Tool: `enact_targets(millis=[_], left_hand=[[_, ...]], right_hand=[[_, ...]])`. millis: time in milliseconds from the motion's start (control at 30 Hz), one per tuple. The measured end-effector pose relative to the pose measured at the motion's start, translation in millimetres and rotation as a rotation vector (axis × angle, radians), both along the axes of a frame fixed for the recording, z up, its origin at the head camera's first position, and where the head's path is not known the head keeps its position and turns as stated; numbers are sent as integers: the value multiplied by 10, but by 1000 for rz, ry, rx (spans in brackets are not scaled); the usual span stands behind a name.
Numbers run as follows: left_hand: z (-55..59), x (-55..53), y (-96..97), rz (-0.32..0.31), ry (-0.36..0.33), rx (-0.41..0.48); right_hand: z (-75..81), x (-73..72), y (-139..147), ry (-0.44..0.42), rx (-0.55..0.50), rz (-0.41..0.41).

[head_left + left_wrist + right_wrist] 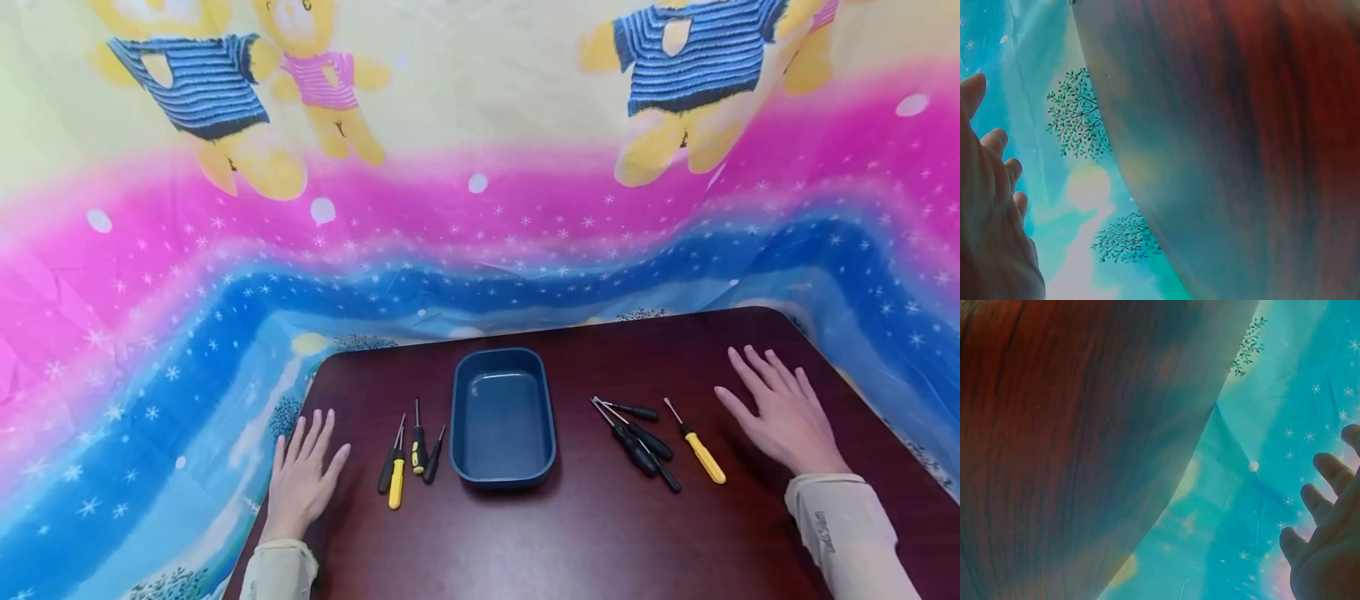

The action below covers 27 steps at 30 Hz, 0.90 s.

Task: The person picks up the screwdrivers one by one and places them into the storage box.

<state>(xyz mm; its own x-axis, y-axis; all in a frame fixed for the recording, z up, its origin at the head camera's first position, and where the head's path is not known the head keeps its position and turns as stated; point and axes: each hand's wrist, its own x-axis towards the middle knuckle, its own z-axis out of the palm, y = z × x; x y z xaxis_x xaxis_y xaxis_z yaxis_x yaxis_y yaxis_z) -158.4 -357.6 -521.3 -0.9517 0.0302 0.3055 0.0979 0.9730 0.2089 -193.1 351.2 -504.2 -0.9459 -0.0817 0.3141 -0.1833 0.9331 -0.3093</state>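
Note:
My left hand (pixel 300 479), fingers straight and spread, is over the table's left edge and holds nothing. Nearest to it are several screwdrivers: a black one (pixel 387 472), a yellow one (pixel 396 492), a black-and-yellow one (pixel 417 454) and a small black one (pixel 432 464). On the other side, my right hand (pixel 787 412) is spread and bare, right of a yellow screwdriver (pixel 703 457). Beside that lie several black-handled screwdrivers (pixel 641 457), partly crossing. Between both groups stands a dark blue rectangular tray (pixel 502 425) with nothing in it. The wrist views show only part of each hand.
The dark reddish-brown table (pixel 487 542) has rounded far corners. Behind it and along both sides hangs a printed cloth (pixel 465 208) with bears, snowflakes and small trees, close to the table's edges.

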Motion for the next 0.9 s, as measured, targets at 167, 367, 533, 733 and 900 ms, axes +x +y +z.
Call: enact_targets(millis=[167, 367, 533, 733, 900], left_hand=[[38, -88, 71, -23, 34, -18], [113, -235, 406, -86, 54, 39], [183, -345, 864, -145, 5, 142], [177, -419, 1365, -185, -110, 277], [130, -446, 1690, -175, -155, 328]], right_hand=[[26, -82, -77, -84, 2, 26], [98, -207, -270, -270, 15, 69], [99, -225, -432, -367, 3, 95], [20, -106, -473, -434, -35, 171], [-35, -58, -493, -461, -29, 207]])
